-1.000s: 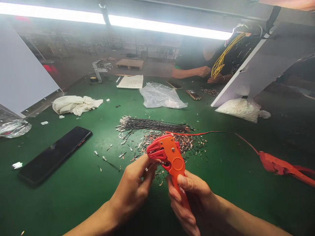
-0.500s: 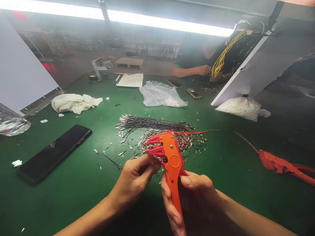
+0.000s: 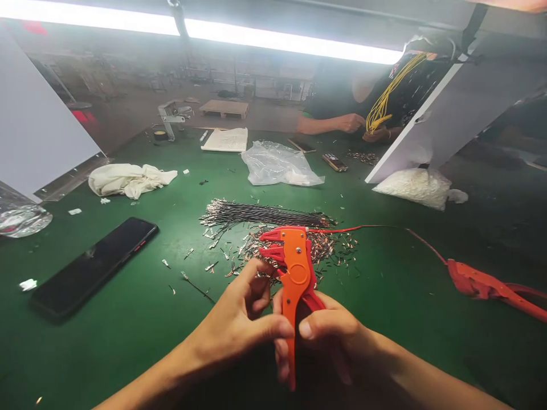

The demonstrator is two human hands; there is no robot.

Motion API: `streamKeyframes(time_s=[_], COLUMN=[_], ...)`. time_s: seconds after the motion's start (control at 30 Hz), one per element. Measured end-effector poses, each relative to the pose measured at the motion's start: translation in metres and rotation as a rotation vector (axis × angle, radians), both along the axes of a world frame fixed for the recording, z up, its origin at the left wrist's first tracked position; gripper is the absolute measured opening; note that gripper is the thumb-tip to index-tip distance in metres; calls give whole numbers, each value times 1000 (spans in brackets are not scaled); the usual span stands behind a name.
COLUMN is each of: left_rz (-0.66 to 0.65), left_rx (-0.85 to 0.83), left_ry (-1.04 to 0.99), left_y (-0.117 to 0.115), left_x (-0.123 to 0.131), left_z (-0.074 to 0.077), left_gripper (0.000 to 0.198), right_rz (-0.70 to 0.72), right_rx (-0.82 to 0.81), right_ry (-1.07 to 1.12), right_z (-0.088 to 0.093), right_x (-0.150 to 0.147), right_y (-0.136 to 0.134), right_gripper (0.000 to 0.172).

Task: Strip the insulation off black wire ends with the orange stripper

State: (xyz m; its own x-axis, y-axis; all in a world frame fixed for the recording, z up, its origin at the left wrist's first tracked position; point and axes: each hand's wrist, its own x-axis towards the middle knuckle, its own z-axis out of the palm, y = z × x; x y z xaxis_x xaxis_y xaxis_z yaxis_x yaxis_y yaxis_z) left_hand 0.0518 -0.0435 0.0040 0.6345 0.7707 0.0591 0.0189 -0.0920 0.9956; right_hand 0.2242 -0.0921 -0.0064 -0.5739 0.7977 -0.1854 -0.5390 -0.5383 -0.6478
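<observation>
An orange and red wire stripper (image 3: 296,265) stands upright in front of me, its red jaws facing left. My right hand (image 3: 337,324) is wrapped round its handles from the right, thumb on the near side. With its thumb against the orange handle and its forefinger by the jaws, my left hand (image 3: 243,316) holds the tool from the left; its other fingers are curled and partly hidden. Behind the tool lie a bundle of black wires (image 3: 265,213) with metal terminals at the left end, and a heap of wire scraps (image 3: 327,247) that the tool partly covers.
A second red wire stripper (image 3: 491,285) lies at right with a red cord. On the left are a black phone (image 3: 96,265) and a white cloth (image 3: 128,179). Farther back are a clear plastic bag (image 3: 280,165), a notebook (image 3: 226,139) and a person holding yellow wires (image 3: 384,105).
My left thumb has moved from a pinch by the jaws down onto the orange handle. The stripper has turned slightly more upright, and my right-hand grip has shifted.
</observation>
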Motion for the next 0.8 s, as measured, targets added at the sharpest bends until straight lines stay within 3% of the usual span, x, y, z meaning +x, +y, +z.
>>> streamKeyframes(time_s=[0.1,0.23,0.47,0.67,0.8], left_rz=[-65,-126,-85,-103,-130], left_rx=[-201,-327,-194,-133,-173], left_ry=[-68,-57,53,123,24], left_y=[-8,-12,-11,-3,5], left_x=[5,7,4,0,-4], left_z=[0,-7,-28,-15,-7], left_gripper=[65,54,44,44,48], right_rz=[-50,-94,-35,-73,-36], right_rx=[26,-29,-38,-18,5], right_ry=[-154,-256,-348,-192,-27], right_z=[2,3,-5,7,11], right_x=[-3,0,2,2,7], right_y=[1,1,2,-1,1], right_gripper=[31,34,44,51,53])
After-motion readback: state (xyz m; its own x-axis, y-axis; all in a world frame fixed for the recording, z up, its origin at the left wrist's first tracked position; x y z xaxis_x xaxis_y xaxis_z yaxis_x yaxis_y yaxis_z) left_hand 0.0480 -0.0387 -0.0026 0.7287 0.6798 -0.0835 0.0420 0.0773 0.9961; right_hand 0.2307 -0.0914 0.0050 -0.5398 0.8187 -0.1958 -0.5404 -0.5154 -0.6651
